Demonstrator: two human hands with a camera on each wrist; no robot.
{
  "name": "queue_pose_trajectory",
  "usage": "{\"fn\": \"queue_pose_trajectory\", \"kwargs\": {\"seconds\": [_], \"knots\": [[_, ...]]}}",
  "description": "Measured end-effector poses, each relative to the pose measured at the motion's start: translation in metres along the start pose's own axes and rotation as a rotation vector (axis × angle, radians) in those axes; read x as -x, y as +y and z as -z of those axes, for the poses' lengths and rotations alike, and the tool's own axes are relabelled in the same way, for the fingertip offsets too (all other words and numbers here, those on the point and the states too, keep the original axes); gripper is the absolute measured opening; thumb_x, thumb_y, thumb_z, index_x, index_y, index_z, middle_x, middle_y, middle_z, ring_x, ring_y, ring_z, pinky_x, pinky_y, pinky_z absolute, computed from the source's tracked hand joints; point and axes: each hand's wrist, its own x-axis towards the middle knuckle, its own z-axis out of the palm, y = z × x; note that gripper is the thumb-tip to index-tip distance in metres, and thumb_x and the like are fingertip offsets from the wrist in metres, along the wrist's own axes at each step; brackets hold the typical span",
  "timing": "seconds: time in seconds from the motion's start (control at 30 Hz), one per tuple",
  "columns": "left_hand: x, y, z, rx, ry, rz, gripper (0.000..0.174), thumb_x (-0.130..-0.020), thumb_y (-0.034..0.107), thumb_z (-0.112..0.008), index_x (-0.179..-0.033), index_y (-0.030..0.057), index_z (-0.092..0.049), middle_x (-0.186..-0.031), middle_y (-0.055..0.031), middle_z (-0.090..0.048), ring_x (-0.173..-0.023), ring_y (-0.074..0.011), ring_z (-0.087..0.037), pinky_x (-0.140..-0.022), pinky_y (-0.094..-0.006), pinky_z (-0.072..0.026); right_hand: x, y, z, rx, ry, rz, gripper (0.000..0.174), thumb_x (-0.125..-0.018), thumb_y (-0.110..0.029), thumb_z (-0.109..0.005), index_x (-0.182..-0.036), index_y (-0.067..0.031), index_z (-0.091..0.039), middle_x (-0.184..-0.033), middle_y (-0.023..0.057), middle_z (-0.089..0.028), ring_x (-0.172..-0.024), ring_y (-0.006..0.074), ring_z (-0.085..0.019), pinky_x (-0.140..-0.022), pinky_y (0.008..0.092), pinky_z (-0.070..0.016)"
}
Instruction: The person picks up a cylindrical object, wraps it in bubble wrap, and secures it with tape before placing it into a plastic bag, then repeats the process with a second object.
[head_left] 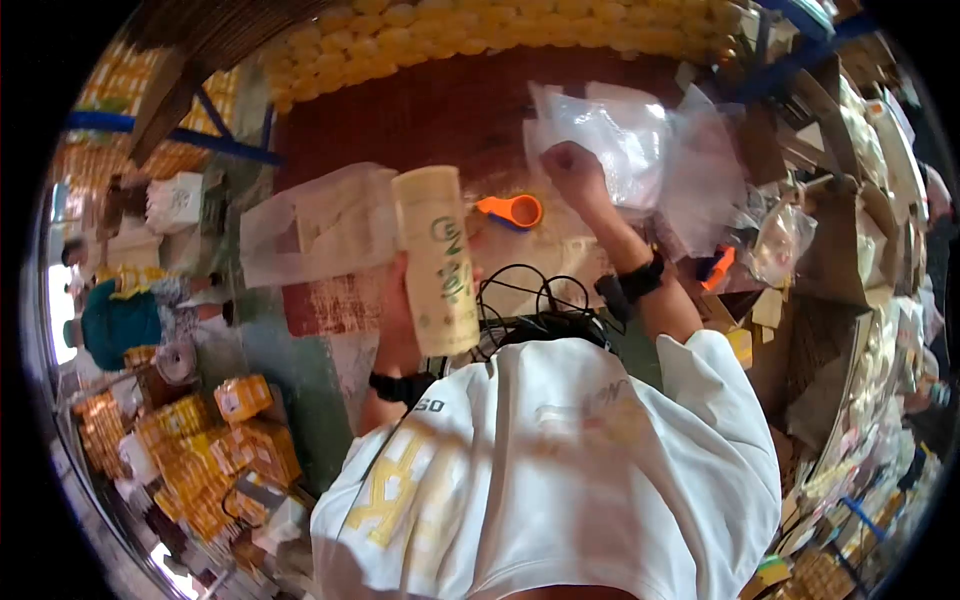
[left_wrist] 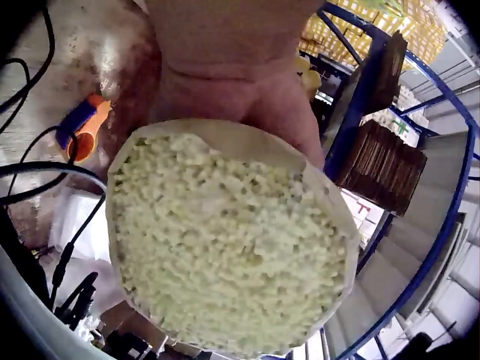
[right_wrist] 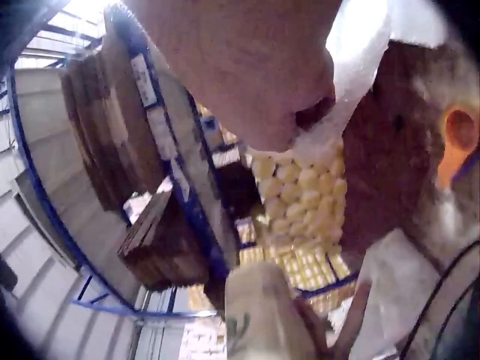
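My left hand [head_left: 398, 315] grips a tall cylindrical bundle of sticks [head_left: 438, 262] in a beige wrapper with green print, thumb on one side and fingertips showing on the other. Seen end-on in the left wrist view, the bundle [left_wrist: 232, 247] is packed with many small pale stick ends. Over a pile of clear plastic bags [head_left: 625, 140], my right hand [head_left: 578, 175] has its fingers curled and pinches film. In the right wrist view, translucent film [right_wrist: 356, 67] runs down to the curled fingers of the right hand [right_wrist: 247, 82].
An orange and blue tape dispenser [head_left: 514, 211] lies on the reddish table [head_left: 400, 120], with black cables [head_left: 535, 290] near my body. A flat clear bag [head_left: 315, 225] lies left. Another orange tool [head_left: 718, 268] and cardboard boxes [head_left: 845, 240] are right. Yellow packs [head_left: 480, 30] line the back.
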Motion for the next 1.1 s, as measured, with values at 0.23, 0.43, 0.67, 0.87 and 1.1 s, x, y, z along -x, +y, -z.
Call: {"fn": "queue_pose_trajectory", "kwargs": {"seconds": [0.23, 0.43, 0.67, 0.87, 1.1], "knots": [[-0.034, -0.001, 0.018, -0.08, 0.103, 0.028, 0.073, -0.103, 0.063, -0.038, -0.142, 0.0033, -0.051, -0.123, -0.0161, -0.068, -0.107, -0.033, -0.07, -0.087, -0.0438, -0.0609, 0.054, -0.065, -0.078, 0.129, -0.289, 0.217, 0.02, -0.086, -0.007, -0.071, -0.101, 0.0037, -0.066, -0.091, 0.0192, -0.073, -0.076, 0.0285, -0.07, -0.068, 0.0367, -0.0552], [-0.016, 0.006, 0.022, -0.199, 0.156, 0.086, 0.069, -0.101, 0.058, -0.048, -0.142, 0.0025, -0.051, -0.124, -0.0162, -0.067, -0.108, -0.0315, -0.07, -0.088, -0.043, -0.0603, 0.072, -0.043, -0.088, -0.675, -0.653, -0.314, 0.022, -0.091, -0.004, -0.061, -0.11, 0.0054, -0.067, -0.092, 0.0099, -0.069, -0.083, 0.0167, -0.063, -0.07, 0.0313, -0.0511], [-0.011, 0.032, 0.082, -0.692, -0.035, 0.062, 0.077, -0.08, 0.03, -0.082, -0.143, -0.0024, -0.049, -0.127, -0.0146, -0.066, -0.111, -0.0231, -0.066, -0.095, -0.0367, -0.0538, 0.051, -0.057, -0.079, -0.972, -0.453, -0.784, 0.02, -0.099, -0.017, -0.063, -0.11, -0.0008, -0.068, -0.094, 0.0065, -0.068, -0.081, 0.018, -0.063, -0.068, 0.0334, -0.0511], [-0.004, 0.039, 0.065, -1.094, 0.038, 0.045, 0.095, -0.069, 0.022, -0.093, -0.145, -0.0022, -0.041, -0.131, -0.0144, -0.059, -0.118, -0.0219, -0.058, -0.099, -0.0352, -0.0494, 0.063, -0.087, -0.095, -0.02, -0.322, 0.074, 0.017, -0.095, -0.021, -0.067, -0.091, -0.0046, -0.066, -0.075, 0.0093, -0.064, -0.068, 0.0197, -0.064, -0.064, 0.0359, -0.0504], [0.008, 0.032, 0.093, -1.052, 0.455, -0.074, 0.116, -0.065, 0.016, -0.096, -0.15, -0.0003, -0.018, -0.134, -0.0204, -0.052, -0.119, -0.0288, -0.057, -0.093, -0.0401, -0.0535, 0.092, -0.128, -0.1, 0.123, -0.528, 0.28, 0.024, -0.091, -0.02, -0.069, -0.104, -0.0023, -0.058, -0.083, 0.0175, -0.068, -0.076, 0.0324, -0.068, -0.068, 0.0421, -0.0517]]}}
